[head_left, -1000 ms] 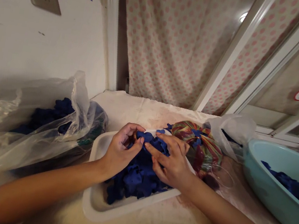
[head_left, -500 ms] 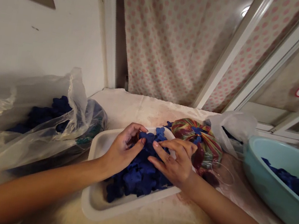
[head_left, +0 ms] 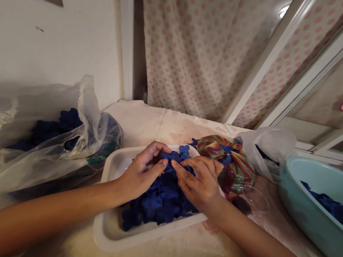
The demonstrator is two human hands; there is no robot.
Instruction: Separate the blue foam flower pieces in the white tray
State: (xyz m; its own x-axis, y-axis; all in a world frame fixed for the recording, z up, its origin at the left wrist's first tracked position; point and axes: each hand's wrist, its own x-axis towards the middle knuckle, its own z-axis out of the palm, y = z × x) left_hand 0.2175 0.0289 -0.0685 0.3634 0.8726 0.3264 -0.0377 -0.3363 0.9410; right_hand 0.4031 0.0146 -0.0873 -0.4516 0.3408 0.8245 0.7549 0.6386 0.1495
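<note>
Over a white plastic tray my two hands meet around one dark blue flower-shaped piece, perhaps fabric. My left hand pinches it between thumb and forefinger on the left. From the right, the thumb and index finger of my right hand close on the same piece at its edge. Beneath them a heap of blue flower-shaped pieces fills much of the tray. Part of the heap is hidden behind my hands.
Left of the tray, a clear plastic bag holds more blue pieces. A bundle in red-green striped film sits behind right, with blue flowers on top. A pale turquoise basin with blue material stands far right. A wall and curtained window close off the back.
The fingers of my right hand have drawn together and now pinch the blue flower piece. My left hand keeps its hold nearly unmoved.
</note>
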